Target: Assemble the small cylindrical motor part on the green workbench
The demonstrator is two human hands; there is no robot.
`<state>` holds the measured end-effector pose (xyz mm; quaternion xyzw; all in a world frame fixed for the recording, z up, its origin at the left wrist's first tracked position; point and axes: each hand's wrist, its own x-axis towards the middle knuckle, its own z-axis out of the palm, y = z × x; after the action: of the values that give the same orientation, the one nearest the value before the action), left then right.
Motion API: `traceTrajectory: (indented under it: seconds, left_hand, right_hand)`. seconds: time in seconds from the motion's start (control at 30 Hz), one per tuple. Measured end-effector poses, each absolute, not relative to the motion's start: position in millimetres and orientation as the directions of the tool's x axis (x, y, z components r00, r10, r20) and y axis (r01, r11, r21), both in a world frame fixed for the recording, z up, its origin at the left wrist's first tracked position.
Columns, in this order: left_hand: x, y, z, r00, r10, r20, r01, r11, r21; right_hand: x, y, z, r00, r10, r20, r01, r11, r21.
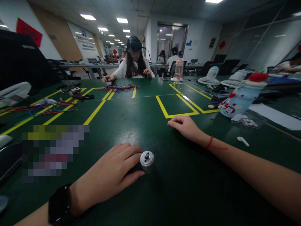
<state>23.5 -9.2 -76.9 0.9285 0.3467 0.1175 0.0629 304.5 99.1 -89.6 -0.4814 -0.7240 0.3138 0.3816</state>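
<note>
A small silver cylindrical motor (147, 160) stands upright on the green table, its round end with a short shaft and small dark holes facing up. My left hand (115, 168) grips it from the left, thumb and fingers against its side. Farther forward and to the right, my right hand (185, 126) rests near the corner of a yellow tape rectangle (181, 115). Its fingers are curled and pressed together in a pinch; whether something tiny is between the fingertips cannot be made out.
Red and blue wires (47, 110) lie at left, with another wire bundle (122, 88) before a person (134, 59) across the table. At right are a blue bottle (242, 97), a white earbud (243, 141), a small clear bag (249, 121) and white fans (210, 77).
</note>
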Motion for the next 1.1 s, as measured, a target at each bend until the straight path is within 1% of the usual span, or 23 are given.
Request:
traceTrajectory:
  seconds: [0.13,0.2,0.27,0.3,0.37,0.47,0.53,0.57,0.63,0.7,0.77,0.9,0.97,1.03,1.1]
  left_hand:
    - [21.4,-6.8,-78.1,0.732,0.655,0.187,0.627,-0.756,0.189]
    - [19.1,-5.2,-81.2,0.735,0.652,0.188,0.625,-0.758,0.185]
    - [16.4,-4.8,-84.5,0.738,0.646,0.194,0.621,-0.763,0.178]
    - [15.0,-5.0,-85.9,0.739,0.644,0.198,0.620,-0.765,0.174]
    - [12.3,-6.2,-87.6,0.741,0.643,0.196,0.621,-0.766,0.165]
    - [9.4,-8.2,-87.0,0.742,0.646,0.180,0.625,-0.763,0.165]
    - [8.9,-8.9,-84.6,0.742,0.649,0.167,0.626,-0.760,0.175]
    - [9.3,-9.0,-83.1,0.741,0.652,0.162,0.627,-0.758,0.182]
    - [11.3,-8.7,-80.5,0.739,0.656,0.153,0.628,-0.754,0.193]
    - [14.8,-7.7,-79.7,0.738,0.657,0.154,0.629,-0.752,0.196]
    - [19.1,-5.7,-81.1,0.737,0.657,0.161,0.629,-0.753,0.195]
    - [25.9,0.3,-87.4,0.734,0.656,0.174,0.629,-0.754,0.190]
    - [26.9,2.3,-89.6,0.734,0.655,0.180,0.629,-0.755,0.186]
    - [25.9,2.4,-90.1,0.735,0.652,0.188,0.626,-0.758,0.180]
    - [23.5,0.8,-89.2,0.737,0.648,0.193,0.624,-0.762,0.175]
  right_hand:
    - [278.1,66.6,-74.9,-0.363,0.879,0.309,0.430,0.453,-0.781]
    - [263.2,48.3,-69.3,-0.496,0.783,0.374,0.336,0.571,-0.749]
    - [250.3,33.3,-66.3,-0.594,0.701,0.394,0.258,0.631,-0.732]
    - [245.2,27.9,-65.6,-0.619,0.679,0.394,0.239,0.641,-0.729]
    - [238.4,21.8,-64.3,-0.632,0.669,0.391,0.228,0.642,-0.732]
    - [238.3,23.3,-59.3,-0.588,0.707,0.393,0.207,0.602,-0.772]
    - [245.3,29.2,-54.4,-0.595,0.713,0.371,0.194,0.575,-0.795]
    - [250.4,33.1,-52.6,-0.624,0.699,0.351,0.194,0.573,-0.796]
    - [262.1,41.4,-51.8,-0.719,0.634,0.283,0.217,0.592,-0.776]
    - [273.2,49.4,-56.0,-0.801,0.563,0.203,0.256,0.629,-0.734]
    - [281.5,56.1,-64.3,-0.847,0.510,0.153,0.285,0.676,-0.680]
    - [288.9,63.5,-79.9,-0.889,0.441,0.121,0.309,0.775,-0.552]
    - [289.7,64.3,-81.9,-0.897,0.429,0.105,0.316,0.790,-0.525]
    - [289.9,65.0,-79.2,-0.894,0.438,0.091,0.313,0.758,-0.572]
    - [290.8,67.6,-74.2,-0.871,0.482,0.094,0.307,0.684,-0.662]
